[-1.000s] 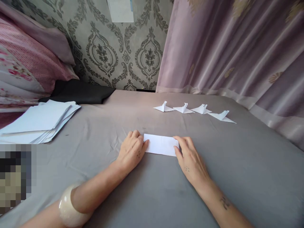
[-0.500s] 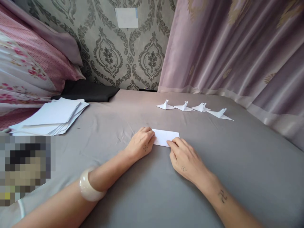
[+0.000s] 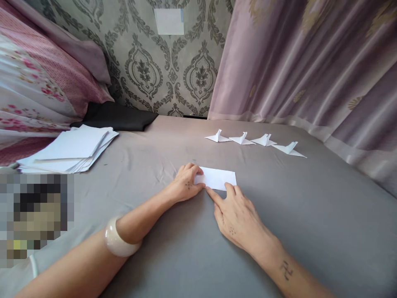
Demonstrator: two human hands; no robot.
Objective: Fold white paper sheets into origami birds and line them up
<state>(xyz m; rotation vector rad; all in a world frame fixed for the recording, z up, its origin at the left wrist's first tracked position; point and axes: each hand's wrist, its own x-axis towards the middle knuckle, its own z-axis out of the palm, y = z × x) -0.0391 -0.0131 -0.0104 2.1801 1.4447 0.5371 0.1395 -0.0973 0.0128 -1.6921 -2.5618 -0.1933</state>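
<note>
A white folded paper strip lies flat on the grey sheet in front of me. My left hand is closed around its left end, with the thumb at the near edge and the curled fingers over the top. From the right, my right hand rests against the paper's near edge. One of its digits stretches left to the edge beside my left thumb, while other fingertips touch the paper near its right end. Those right fingers are spread apart. The underside of the paper is hidden.
Several folded white paper birds stand in a row at the back right. A stack of white paper sheets lies at the left, before a black cloth. Curtains hang on both sides. A pixelated patch covers the lower left.
My right hand has shifted slightly left and its fingers have spread, one digit now reaching along the near edge to my left thumb. My left thumb and fingers have parted a little, showing more paper.
</note>
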